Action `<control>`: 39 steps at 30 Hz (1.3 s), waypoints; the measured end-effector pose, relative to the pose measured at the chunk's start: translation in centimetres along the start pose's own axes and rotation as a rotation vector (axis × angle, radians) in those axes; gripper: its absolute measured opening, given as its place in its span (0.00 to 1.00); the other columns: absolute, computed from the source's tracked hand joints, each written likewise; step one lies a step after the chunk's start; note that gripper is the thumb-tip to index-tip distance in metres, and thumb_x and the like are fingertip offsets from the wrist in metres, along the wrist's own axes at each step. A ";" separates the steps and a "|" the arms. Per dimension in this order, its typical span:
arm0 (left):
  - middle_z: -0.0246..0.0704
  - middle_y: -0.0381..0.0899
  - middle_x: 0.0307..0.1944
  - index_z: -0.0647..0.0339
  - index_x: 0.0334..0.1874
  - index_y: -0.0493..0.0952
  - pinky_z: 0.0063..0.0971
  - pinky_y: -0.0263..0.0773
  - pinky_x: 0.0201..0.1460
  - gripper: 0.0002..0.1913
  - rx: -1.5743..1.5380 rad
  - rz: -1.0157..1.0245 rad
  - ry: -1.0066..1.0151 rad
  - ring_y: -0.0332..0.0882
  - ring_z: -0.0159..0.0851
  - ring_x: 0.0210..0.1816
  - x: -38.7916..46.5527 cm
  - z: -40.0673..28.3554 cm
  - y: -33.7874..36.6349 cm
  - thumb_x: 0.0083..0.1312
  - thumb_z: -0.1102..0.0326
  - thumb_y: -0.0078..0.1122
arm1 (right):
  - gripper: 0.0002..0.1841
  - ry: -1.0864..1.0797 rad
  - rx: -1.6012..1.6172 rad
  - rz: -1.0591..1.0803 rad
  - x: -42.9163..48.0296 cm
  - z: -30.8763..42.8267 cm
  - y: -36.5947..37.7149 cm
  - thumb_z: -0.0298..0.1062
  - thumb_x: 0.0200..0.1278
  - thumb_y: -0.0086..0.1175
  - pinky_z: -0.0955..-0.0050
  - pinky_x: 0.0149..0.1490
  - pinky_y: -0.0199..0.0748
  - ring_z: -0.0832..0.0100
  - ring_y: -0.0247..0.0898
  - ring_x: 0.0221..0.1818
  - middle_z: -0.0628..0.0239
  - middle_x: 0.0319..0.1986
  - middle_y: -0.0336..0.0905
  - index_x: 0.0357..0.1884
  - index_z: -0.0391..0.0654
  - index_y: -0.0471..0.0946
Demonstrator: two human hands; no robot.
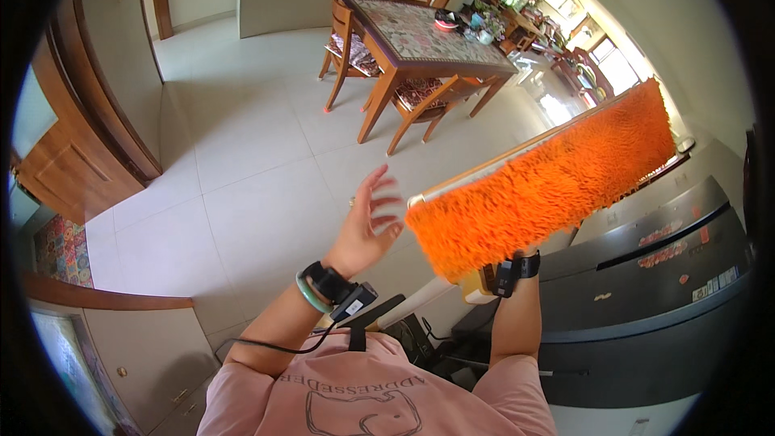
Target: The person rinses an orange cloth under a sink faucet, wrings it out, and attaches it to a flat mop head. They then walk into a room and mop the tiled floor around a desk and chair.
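A flat mop's orange chenille pad is raised in front of me, its shaggy face towards me. Part of its pale frame and a wood-coloured edge show along the far side. A white pole slants from beside my body up towards the mop head, with a yellow-and-white part below the pad. My left hand is blurred, empty, fingers apart, just left of the pad's near end. Most of my right hand is hidden behind the pad; only its wrist edge shows, so its grip cannot be seen.
Ahead, a wooden dining table bears several items, with wooden chairs around it. A dark refrigerator stands close on my right. To the left are a wooden door and a low cabinet. Pale tiles cover the floor.
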State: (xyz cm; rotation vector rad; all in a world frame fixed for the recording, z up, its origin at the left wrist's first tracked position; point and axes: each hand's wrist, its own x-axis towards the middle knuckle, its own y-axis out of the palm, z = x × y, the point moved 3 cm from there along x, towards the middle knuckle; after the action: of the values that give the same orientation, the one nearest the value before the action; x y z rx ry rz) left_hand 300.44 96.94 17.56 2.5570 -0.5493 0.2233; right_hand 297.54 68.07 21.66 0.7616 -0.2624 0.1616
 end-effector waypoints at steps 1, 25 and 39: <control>0.41 0.56 0.66 0.48 0.67 0.60 0.37 0.67 0.60 0.36 0.278 -0.013 0.230 0.62 0.42 0.65 -0.3 -1.8 0.0 0.57 0.79 0.62 | 0.19 0.008 -0.025 -0.031 1.0 0.1 0.4 0.53 0.68 0.41 0.72 0.25 0.57 0.72 0.60 0.20 0.67 0.20 0.65 0.37 0.46 0.72; 0.37 0.81 0.43 0.68 0.48 0.76 0.25 0.72 0.49 0.11 0.488 0.123 0.142 0.79 0.33 0.44 1.4 -16.2 -22.9 0.70 0.69 0.51 | 0.29 0.819 0.192 0.292 16.8 -20.5 18.8 0.67 0.68 0.34 0.86 0.19 0.48 0.86 0.48 0.12 0.81 0.15 0.57 0.25 0.51 0.65; 0.36 0.59 0.68 0.55 0.71 0.56 0.29 0.68 0.56 0.33 -0.591 0.189 -0.248 0.65 0.38 0.61 2.5 -8.6 -24.6 0.67 0.54 0.54 | 0.24 0.797 0.310 0.257 22.9 -26.7 17.2 0.60 0.71 0.35 0.87 0.17 0.52 0.88 0.47 0.12 0.80 0.16 0.55 0.58 0.57 0.69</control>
State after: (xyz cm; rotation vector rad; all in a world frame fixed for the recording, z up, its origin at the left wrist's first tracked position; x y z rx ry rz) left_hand 312.64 119.90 14.54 1.9668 -0.8127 -0.1756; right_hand 320.05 100.14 21.17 0.9087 0.4358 0.7402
